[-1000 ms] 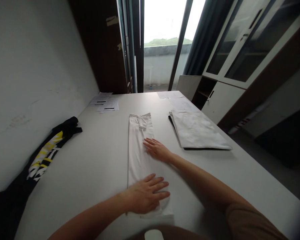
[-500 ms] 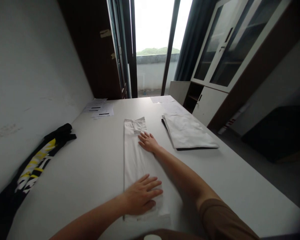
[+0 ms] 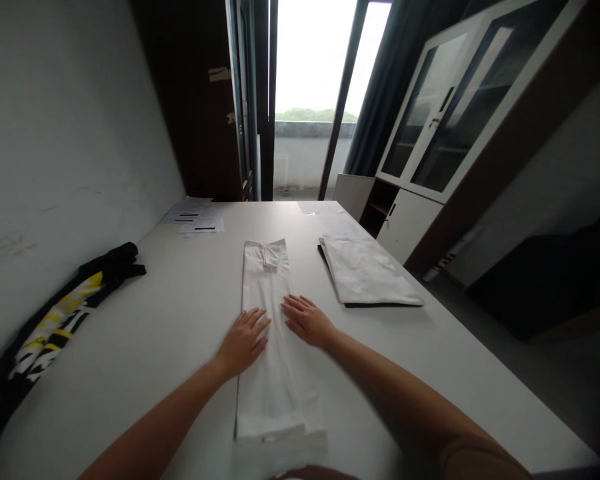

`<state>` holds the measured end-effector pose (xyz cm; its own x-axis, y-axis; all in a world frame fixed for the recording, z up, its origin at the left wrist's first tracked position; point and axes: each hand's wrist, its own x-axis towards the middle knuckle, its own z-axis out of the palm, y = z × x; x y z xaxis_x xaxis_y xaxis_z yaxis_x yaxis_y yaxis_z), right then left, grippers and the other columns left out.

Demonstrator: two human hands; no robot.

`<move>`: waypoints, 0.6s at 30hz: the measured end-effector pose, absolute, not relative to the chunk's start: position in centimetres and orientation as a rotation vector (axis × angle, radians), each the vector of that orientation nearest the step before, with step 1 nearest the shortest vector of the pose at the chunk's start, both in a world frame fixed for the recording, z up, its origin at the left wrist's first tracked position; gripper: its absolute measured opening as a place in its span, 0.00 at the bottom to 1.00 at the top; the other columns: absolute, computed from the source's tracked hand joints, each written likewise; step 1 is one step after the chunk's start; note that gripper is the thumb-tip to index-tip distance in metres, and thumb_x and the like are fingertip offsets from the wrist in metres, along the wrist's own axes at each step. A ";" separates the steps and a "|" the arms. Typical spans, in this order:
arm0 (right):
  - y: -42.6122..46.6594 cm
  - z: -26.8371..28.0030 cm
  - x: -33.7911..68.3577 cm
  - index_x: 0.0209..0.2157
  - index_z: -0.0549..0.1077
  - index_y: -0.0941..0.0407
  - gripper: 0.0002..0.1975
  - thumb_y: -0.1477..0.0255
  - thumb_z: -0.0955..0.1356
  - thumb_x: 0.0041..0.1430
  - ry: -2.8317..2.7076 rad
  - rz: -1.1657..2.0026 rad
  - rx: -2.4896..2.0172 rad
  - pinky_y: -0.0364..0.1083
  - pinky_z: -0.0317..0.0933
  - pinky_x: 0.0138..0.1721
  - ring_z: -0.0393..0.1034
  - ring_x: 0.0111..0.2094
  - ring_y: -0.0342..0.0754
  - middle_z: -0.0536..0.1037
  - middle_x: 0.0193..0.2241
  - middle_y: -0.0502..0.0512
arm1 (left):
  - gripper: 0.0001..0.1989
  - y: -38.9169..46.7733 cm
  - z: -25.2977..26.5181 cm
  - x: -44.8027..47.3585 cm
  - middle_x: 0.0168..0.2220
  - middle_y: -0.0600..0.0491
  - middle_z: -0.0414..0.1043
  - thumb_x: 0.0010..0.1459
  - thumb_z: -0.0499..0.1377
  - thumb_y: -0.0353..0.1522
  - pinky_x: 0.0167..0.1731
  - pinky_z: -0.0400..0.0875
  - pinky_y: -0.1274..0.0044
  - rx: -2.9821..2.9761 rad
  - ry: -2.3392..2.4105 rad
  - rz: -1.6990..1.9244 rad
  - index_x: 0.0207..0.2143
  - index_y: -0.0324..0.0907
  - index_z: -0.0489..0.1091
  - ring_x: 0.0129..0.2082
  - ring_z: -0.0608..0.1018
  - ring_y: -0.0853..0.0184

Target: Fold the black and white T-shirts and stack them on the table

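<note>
The left hand [image 3: 243, 341] and right hand [image 3: 311, 323] lie palm-down over opposite edges of the white cloth [image 3: 267, 400], fingers [image 3: 254, 325] extended, gripping nothing, seemingly keeping it flat on the surface [image 3: 180, 300], left of the folded stack [image 3: 370, 270].

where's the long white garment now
In the head view, the long white garment lies on the table with the left hand and right hand at its edges, left of the folded pile.
</note>
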<state>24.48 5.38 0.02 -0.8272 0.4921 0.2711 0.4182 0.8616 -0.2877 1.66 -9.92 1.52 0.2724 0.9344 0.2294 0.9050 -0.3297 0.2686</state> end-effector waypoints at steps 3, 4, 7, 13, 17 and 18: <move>3.2 1.0 25.7 0.70 0.60 0.49 0.29 0.61 0.63 0.70 -2.759 0.379 -0.524 0.60 0.46 0.70 0.50 0.71 0.54 0.59 0.69 0.58 | 0.26 -8.8 0.6 0.2 0.71 0.47 0.55 0.69 0.54 0.35 0.69 0.50 0.55 2.425 1.802 0.471 0.68 0.46 0.60 0.71 0.55 0.56; 2.3 1.2 26.1 0.70 0.60 0.50 0.30 0.61 0.64 0.70 -2.778 0.402 -0.464 0.60 0.46 0.70 0.49 0.71 0.54 0.58 0.70 0.59 | 0.27 -8.6 0.3 -0.1 0.72 0.47 0.53 0.69 0.54 0.36 0.69 0.50 0.55 2.437 1.781 0.449 0.69 0.47 0.58 0.72 0.55 0.55; -0.3 2.0 27.3 0.67 0.65 0.51 0.26 0.68 0.64 0.69 -2.831 0.477 -0.274 0.60 0.46 0.70 0.51 0.71 0.53 0.61 0.69 0.58 | 0.29 -8.6 -0.1 -0.6 0.73 0.46 0.50 0.70 0.54 0.40 0.69 0.48 0.54 2.490 1.700 0.403 0.71 0.49 0.55 0.72 0.53 0.54; -4.3 3.8 30.5 0.62 0.71 0.48 0.23 0.73 0.63 0.68 -2.866 0.632 -0.122 0.59 0.45 0.70 0.53 0.70 0.52 0.68 0.65 0.54 | 0.31 -12.7 1.2 -0.9 0.75 0.50 0.41 0.72 0.52 0.41 0.70 0.42 0.55 2.616 1.462 0.273 0.73 0.52 0.47 0.74 0.47 0.54; -4.7 4.1 33.3 0.59 0.72 0.52 0.22 0.74 0.64 0.64 -2.784 0.776 -0.200 0.60 0.49 0.69 0.56 0.69 0.53 0.67 0.65 0.59 | 0.32 -15.8 2.5 -1.7 0.75 0.54 0.40 0.72 0.51 0.41 0.71 0.38 0.55 2.632 1.297 0.188 0.74 0.55 0.44 0.74 0.44 0.55; -4.6 4.0 33.8 0.58 0.72 0.53 0.22 0.74 0.65 0.63 -2.755 0.804 -0.230 0.60 0.50 0.69 0.57 0.68 0.53 0.67 0.65 0.61 | 0.32 -16.4 2.8 -2.0 0.75 0.54 0.41 0.71 0.52 0.40 0.71 0.37 0.55 2.625 1.266 0.184 0.74 0.55 0.45 0.74 0.44 0.54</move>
